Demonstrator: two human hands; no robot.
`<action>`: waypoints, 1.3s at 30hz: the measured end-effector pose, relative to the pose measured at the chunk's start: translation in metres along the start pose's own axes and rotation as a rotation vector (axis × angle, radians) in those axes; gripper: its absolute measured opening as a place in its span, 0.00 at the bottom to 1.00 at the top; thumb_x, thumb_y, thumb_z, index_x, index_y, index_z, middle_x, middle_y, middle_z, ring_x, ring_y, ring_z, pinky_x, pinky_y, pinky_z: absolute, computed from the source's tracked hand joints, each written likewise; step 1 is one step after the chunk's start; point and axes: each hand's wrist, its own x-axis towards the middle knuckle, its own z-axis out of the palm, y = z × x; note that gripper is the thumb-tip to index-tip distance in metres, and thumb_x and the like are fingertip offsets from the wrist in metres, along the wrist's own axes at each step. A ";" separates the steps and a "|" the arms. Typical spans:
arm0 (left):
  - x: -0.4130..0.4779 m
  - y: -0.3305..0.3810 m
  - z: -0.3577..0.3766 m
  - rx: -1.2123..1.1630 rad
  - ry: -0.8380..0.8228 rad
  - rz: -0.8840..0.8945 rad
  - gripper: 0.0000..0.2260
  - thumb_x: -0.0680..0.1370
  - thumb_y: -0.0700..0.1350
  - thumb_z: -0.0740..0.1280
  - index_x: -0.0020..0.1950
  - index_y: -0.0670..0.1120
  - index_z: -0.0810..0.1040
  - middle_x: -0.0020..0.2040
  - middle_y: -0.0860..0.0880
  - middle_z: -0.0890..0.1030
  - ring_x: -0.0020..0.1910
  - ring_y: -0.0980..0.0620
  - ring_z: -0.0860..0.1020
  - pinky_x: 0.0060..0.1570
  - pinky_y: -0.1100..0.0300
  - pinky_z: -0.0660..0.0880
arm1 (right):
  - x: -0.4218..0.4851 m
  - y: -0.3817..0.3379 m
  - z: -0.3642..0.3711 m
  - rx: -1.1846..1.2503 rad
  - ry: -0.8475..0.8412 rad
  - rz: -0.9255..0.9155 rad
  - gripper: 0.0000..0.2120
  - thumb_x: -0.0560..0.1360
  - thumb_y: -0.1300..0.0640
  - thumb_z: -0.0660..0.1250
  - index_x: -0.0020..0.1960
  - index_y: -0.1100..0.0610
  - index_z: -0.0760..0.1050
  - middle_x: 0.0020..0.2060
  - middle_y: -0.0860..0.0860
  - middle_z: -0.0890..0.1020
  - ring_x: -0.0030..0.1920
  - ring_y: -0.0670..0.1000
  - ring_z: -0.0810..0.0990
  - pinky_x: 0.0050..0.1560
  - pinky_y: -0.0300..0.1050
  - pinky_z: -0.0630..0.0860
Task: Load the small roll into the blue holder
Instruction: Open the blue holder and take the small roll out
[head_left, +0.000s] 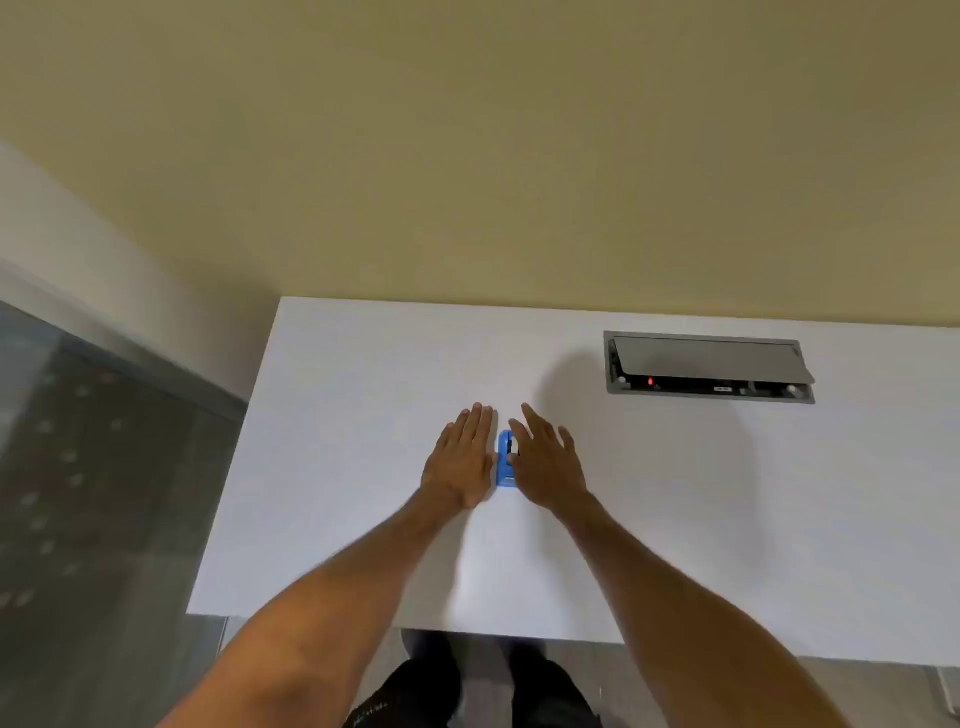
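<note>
Both hands, left (462, 465) at nine o'clock and right (545, 465) at three, lie open-palmed flanking the blue holder (504, 465) on the counter (675, 519); whether the small roll is loaded cannot be told.

One blue holder (505, 460), two hands, one table (363, 415), one grey socket box (709, 368).

Blue holder (505, 461) hemmed between left hand (461, 462) and right hand (545, 463), little gap either side. Worktop (363, 415) bare all round. Open socket box (709, 369) stands far right, well apart.

White desk (363, 389), beige wall (467, 156)
</note>
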 end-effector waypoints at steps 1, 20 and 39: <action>0.001 0.000 0.004 0.012 -0.020 0.000 0.29 0.89 0.53 0.47 0.86 0.45 0.39 0.87 0.45 0.41 0.87 0.45 0.42 0.87 0.48 0.47 | 0.001 0.001 0.004 -0.006 -0.021 0.007 0.29 0.85 0.47 0.59 0.82 0.54 0.55 0.85 0.53 0.48 0.84 0.53 0.55 0.83 0.58 0.58; 0.029 0.002 0.041 -0.054 -0.107 0.009 0.37 0.87 0.55 0.58 0.86 0.45 0.40 0.87 0.46 0.43 0.88 0.46 0.43 0.87 0.47 0.49 | 0.036 0.017 0.026 0.121 0.007 0.076 0.27 0.82 0.48 0.67 0.76 0.52 0.62 0.76 0.51 0.67 0.74 0.51 0.72 0.79 0.56 0.66; 0.030 0.006 0.041 -0.002 -0.055 -0.028 0.38 0.84 0.58 0.64 0.87 0.48 0.46 0.87 0.44 0.48 0.87 0.43 0.47 0.87 0.48 0.51 | 0.044 0.023 0.019 0.137 0.014 0.016 0.29 0.78 0.44 0.72 0.73 0.53 0.67 0.75 0.50 0.70 0.73 0.51 0.73 0.80 0.55 0.63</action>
